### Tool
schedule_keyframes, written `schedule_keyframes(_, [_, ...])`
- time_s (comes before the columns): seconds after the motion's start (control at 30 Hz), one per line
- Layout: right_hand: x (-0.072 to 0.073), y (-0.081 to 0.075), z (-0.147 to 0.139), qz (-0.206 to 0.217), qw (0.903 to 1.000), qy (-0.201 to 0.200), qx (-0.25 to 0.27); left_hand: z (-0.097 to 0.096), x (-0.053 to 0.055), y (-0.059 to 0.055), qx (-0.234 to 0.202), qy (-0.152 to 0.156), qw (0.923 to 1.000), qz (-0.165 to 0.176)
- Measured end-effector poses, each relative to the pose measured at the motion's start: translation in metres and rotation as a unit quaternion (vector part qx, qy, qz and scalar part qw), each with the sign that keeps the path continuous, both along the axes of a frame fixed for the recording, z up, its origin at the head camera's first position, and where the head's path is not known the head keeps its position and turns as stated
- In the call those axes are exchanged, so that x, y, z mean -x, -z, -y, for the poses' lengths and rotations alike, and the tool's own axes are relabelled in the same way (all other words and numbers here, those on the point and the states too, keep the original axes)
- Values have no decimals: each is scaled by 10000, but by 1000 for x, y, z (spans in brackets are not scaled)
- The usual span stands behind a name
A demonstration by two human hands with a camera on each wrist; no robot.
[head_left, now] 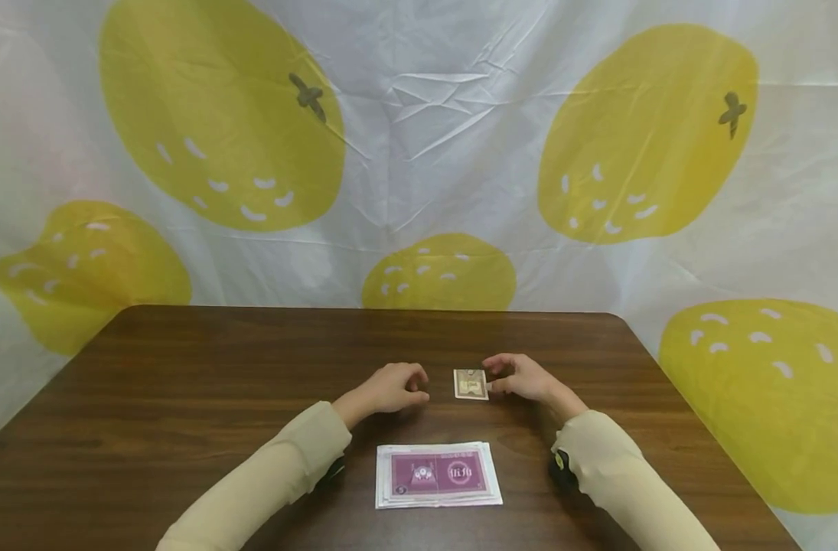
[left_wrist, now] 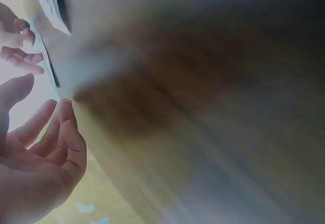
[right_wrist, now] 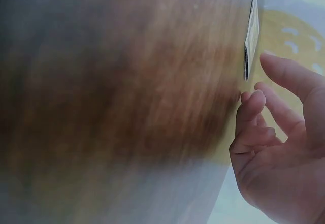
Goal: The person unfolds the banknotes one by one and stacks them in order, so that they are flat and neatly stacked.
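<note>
A small pile of yellowish printed paper notes (head_left: 471, 384) with pale borders lies flat on the table between both hands. My right hand (head_left: 522, 377) is at its right side, thumb tip right at the edge and fingers loosely bent; the right wrist view shows a gap between thumb and fingers, beside the thin edge of the pile (right_wrist: 252, 38). To the left of the pile, my left hand (head_left: 391, 388) hovers low with relaxed, bent fingers and nothing in them. Closer to me lies a larger stack of purple printed paper notes (head_left: 438, 474), its white margins slightly uneven.
The dark wood-grain table (head_left: 205, 383) has rounded far corners. Behind it hangs a white cloth (head_left: 432, 153) with big yellow fruit prints, close to the table's far edge. A dark band (head_left: 563, 468) sits at the right wrist, under the light sleeve.
</note>
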State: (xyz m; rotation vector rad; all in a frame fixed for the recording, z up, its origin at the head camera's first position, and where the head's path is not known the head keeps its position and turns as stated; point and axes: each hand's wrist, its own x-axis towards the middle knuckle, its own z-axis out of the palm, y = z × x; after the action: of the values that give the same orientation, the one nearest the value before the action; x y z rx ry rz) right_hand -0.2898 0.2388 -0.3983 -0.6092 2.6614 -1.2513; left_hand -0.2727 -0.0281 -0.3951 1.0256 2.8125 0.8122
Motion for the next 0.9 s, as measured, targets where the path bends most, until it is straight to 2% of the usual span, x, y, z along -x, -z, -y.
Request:
schedule_keyframes(0.2, [5,-2,1,-204,9977,52,-640,-10,9,-3,0,-155,9998,102])
schedule_keyframes(0.4, [6,-6,6,-400,9945,-69,-966,-19,14,-5,116,-309,9994,85])
schedule_keyframes(0.63, [8,-2,6,-516,9926,61,-1096,-31,14,-6,527,-419,9977,10])
schedule_keyframes(0.9, [9,0,6,-611,9936,-159,-942,-42,12,-2,1065,-627,9923,-107])
